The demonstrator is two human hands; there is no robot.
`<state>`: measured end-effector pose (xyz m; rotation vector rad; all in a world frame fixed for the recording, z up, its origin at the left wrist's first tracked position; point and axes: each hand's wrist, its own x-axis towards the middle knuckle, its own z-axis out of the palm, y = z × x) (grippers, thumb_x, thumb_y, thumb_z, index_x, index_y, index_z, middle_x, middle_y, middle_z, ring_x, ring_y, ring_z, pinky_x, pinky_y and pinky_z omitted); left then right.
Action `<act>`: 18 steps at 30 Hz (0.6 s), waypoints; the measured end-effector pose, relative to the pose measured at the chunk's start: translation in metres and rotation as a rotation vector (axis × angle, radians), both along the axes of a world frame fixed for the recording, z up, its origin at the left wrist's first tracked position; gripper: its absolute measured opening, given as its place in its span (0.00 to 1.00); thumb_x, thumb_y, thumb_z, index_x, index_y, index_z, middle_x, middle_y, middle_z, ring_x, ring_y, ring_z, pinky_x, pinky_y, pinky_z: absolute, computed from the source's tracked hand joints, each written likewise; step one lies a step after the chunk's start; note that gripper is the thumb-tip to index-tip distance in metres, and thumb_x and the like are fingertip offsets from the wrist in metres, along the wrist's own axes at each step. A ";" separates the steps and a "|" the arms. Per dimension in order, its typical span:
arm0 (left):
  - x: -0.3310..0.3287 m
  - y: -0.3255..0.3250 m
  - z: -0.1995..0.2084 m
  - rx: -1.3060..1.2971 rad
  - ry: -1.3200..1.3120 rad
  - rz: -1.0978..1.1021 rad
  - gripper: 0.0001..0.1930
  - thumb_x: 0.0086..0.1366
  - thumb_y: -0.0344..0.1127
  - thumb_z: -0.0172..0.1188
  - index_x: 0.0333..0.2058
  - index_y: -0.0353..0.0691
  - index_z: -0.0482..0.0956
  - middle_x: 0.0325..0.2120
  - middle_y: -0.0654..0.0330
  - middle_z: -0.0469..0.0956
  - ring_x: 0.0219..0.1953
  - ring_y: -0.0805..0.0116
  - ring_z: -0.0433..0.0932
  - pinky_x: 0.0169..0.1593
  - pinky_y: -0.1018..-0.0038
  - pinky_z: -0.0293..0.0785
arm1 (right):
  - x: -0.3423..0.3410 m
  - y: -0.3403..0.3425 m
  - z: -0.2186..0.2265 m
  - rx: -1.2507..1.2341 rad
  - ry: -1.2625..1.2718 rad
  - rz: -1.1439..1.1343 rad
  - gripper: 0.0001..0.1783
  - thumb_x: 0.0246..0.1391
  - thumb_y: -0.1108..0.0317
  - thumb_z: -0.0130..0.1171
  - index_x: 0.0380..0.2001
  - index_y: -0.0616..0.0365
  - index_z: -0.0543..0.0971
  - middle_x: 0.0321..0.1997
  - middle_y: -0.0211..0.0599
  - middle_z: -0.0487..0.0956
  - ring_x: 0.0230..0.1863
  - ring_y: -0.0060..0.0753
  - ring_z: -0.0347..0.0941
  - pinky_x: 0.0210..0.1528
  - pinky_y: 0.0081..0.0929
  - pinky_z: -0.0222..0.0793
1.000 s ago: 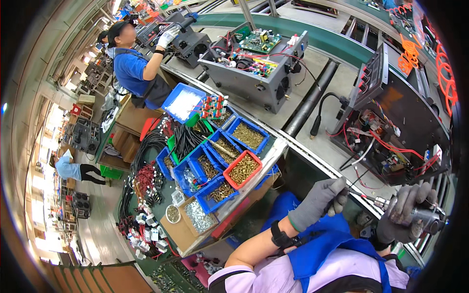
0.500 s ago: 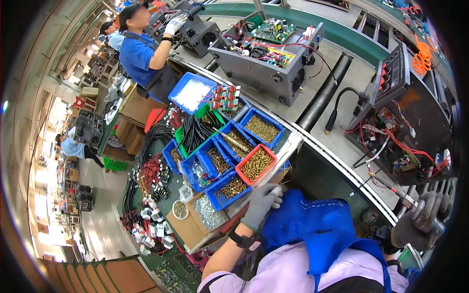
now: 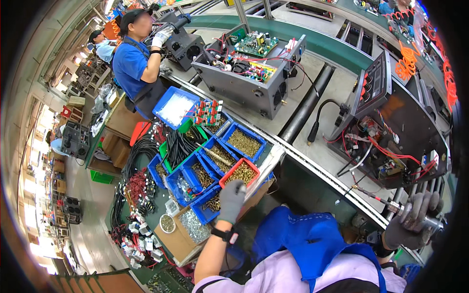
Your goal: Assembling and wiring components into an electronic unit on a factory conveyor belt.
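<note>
My left hand point(image 3: 231, 202), in a grey glove, is at the near edge of a red bin point(image 3: 255, 179) of small brass-coloured fasteners. Its fingers are bent together, and whatever may be in them is hidden. At the far right, my gloved right hand point(image 3: 414, 225) is closed around a silver cylindrical driver tool point(image 3: 432, 223). The tool's thin shaft points left, toward the lower edge of an opened dark machine housing point(image 3: 391, 110) with loose red and white wires. Several blue bins of brass fasteners, among them a back one point(image 3: 243, 142), stand beside the red one.
A second grey housing point(image 3: 239, 90) with a green circuit board stands across the conveyor. A black roller point(image 3: 308, 105) lies between the housings. Black cables point(image 3: 181, 146), a cardboard box of silver hardware point(image 3: 194, 225) and white connectors cover the left bench. A co-worker point(image 3: 132, 63) stands at the far left.
My left hand has moved left, from beside the blue apron to the red bin's edge. The view has shifted a little. My right hand still grips the driver tool.
</note>
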<state>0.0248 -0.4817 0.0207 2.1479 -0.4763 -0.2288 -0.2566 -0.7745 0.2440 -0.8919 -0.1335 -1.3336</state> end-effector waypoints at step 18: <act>0.056 0.204 0.018 1.002 0.022 0.343 0.13 0.50 0.35 0.64 0.34 0.36 0.82 0.28 0.50 0.81 0.32 0.54 0.81 0.38 0.63 0.76 | -0.001 -0.005 -0.005 -0.020 0.151 -0.359 0.13 0.40 0.75 0.53 0.30 0.60 0.61 0.20 0.28 0.60 0.20 0.16 0.55 0.15 0.12 0.54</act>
